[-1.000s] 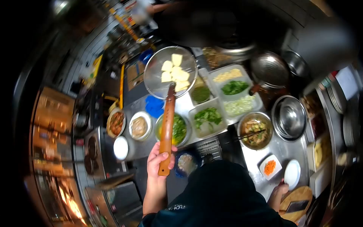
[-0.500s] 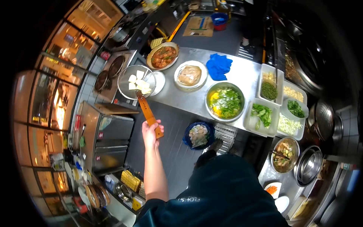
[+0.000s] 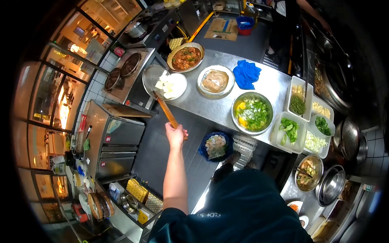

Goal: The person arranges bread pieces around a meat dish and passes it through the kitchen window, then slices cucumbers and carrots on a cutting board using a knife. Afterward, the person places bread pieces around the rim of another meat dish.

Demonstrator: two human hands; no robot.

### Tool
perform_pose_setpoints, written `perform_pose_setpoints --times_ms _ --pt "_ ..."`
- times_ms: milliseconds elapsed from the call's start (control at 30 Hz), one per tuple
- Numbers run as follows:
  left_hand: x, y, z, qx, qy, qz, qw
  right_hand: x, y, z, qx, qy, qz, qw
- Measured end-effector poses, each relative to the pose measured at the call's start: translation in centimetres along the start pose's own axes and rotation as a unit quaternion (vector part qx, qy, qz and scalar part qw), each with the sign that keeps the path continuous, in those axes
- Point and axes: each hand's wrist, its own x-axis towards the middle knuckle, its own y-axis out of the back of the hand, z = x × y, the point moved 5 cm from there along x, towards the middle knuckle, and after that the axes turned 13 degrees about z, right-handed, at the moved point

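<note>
My left hand (image 3: 176, 135) is closed around the wooden handle (image 3: 167, 112) of a round wire-mesh strainer (image 3: 150, 77). The strainer is tilted over a white plate (image 3: 181, 86) at the left end of the steel counter. Pale whitish chunks (image 3: 166, 86) lie at the strainer's edge and over the plate; I cannot tell how many rest on each. Just behind is a bowl of reddish-brown cooked food (image 3: 186, 58). To the plate's right sits a white dish holding a brown, wrapped-looking block (image 3: 214, 80). My right hand is out of view.
A metal bowl of greens and egg yolks (image 3: 252, 112) and a blue cloth (image 3: 246, 74) occupy the counter (image 3: 202, 109). Tubs of chopped vegetables (image 3: 289, 131) stand at its right end. A blue-lined bin (image 3: 216, 146) is on the floor. Another person's arm (image 3: 314, 14) shows at top right.
My left hand has turned the strainer from nearly level to tilted, over the white plate. The chunks have shifted to its right edge and onto the plate side. The view has moved slightly.
</note>
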Motion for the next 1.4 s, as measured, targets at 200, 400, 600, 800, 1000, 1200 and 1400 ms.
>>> perform_pose_setpoints --times_ms 200,400,600,800,1000,1200,1400 --pt "-1.6 -0.3 2.3 0.172 -0.027 0.037 0.984 -0.8 -4.4 -3.4 -0.054 0.084 -0.022 0.995" --pt "-1.4 0.0 1.4 0.297 -0.156 0.093 0.938 -3.0 -8.3 -9.0 -0.11 0.151 -0.025 0.982" --pt "-2.1 0.0 2.0 0.333 -0.188 0.095 0.919 -3.9 -8.5 -10.1 -0.135 0.166 -0.02 0.977" --pt "-0.8 0.2 1.3 0.331 -0.239 0.097 0.908 -1.7 -5.6 -6.7 -0.138 0.147 -0.002 0.979" --pt "-0.7 0.9 2.2 0.314 -0.252 0.094 0.911 -0.3 -1.9 -3.5 -0.139 0.117 0.033 0.983" --pt "-1.5 1.7 2.7 0.284 -0.309 0.106 0.901 1.5 3.3 0.8 -0.25 0.133 0.088 0.955" --pt "-7.7 -5.4 4.8 -0.039 -0.097 -0.116 0.988 -3.6 7.0 6.8 -0.201 0.064 0.222 0.952"
